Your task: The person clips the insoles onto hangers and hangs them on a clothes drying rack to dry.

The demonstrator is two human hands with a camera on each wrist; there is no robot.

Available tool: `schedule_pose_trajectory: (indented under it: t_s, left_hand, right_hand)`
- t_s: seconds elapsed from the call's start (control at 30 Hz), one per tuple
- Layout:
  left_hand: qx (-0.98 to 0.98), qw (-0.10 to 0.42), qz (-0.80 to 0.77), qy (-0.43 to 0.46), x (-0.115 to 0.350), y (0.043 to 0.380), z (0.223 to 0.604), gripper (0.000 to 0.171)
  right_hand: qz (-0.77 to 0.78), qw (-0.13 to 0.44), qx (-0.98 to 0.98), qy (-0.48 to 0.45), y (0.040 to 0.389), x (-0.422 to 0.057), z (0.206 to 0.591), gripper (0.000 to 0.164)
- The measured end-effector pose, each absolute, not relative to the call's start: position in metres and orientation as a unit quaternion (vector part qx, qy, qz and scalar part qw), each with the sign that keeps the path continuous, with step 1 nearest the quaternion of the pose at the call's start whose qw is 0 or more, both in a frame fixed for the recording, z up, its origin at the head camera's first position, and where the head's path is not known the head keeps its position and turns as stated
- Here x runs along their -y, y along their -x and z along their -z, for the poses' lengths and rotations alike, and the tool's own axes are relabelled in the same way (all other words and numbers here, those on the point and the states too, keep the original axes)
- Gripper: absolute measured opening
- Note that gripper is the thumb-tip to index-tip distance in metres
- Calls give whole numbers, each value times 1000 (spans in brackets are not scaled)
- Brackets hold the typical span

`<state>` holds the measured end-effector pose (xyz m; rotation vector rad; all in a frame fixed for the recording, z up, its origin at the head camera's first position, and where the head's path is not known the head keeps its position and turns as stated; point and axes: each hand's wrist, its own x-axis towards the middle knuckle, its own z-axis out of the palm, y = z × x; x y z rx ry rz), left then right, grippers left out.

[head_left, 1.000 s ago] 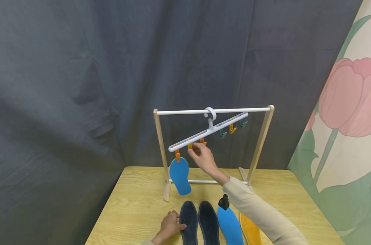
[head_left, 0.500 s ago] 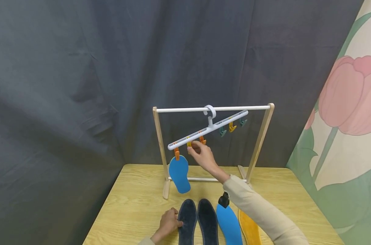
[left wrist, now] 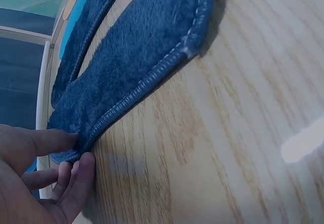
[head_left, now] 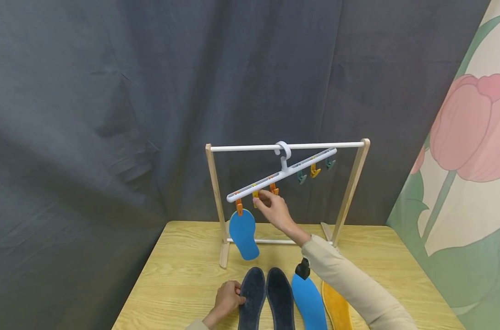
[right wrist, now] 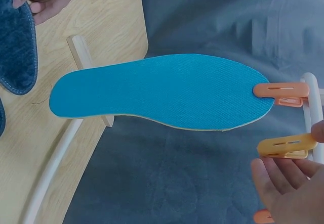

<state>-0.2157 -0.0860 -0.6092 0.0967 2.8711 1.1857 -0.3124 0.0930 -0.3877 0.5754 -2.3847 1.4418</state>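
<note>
My left hand (head_left: 227,299) pinches the side edge of a dark blue plush insole (head_left: 251,293) on the table, thumb on top and fingers at its rim in the left wrist view. Up at the hanger, my right hand (head_left: 276,213) holds a yellow clip (right wrist: 286,145) between thumb and fingers. Nothing hangs from that clip. A bright blue insole (right wrist: 167,90) dangles beside it from an orange clip (right wrist: 281,90). The white clip hanger (head_left: 266,182) is tilted, its left end low. Its hook sits on the rack's white rod (head_left: 241,148).
Right of the held insole lie a second dark insole (head_left: 280,298), another blue insole (head_left: 308,300) and a yellow insole (head_left: 337,306). More clips hang along the hanger, including a yellow clip (head_left: 315,171) toward its right end. The rack's wooden legs (head_left: 350,195) stand on the table.
The head view has shifted slightly. The hanger and its blue insole have swung a little to the right. Both hands keep their holds.
</note>
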Motion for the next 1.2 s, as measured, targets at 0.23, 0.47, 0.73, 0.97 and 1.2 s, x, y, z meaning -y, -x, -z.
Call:
schedule_pose_trajectory:
  t_s: [0.23,0.47,0.73,0.97,1.2]
  left_hand:
    - [-923,16,-382,-32,87,216,612,27]
    - [-907,25,-418,-42,91,219,611,29]
    - [-885,42,-461,-49,98,221,617,30]
    - [-882,40,-466,-51,101,222,614,31]
    - [-885,40,-462,-41,100,224,610,31]
  right_hand:
    - [-497,147,828,-213,314,-93,389,34]
    - [-493,137,829,-225,315,-92,387,41]
    - [-492,126,832,-222,315,-88,388,41]
    - [-495,124,830,-225,313,-83,386,41]
    - [-497,122,830,-224,313,-81,385,42]
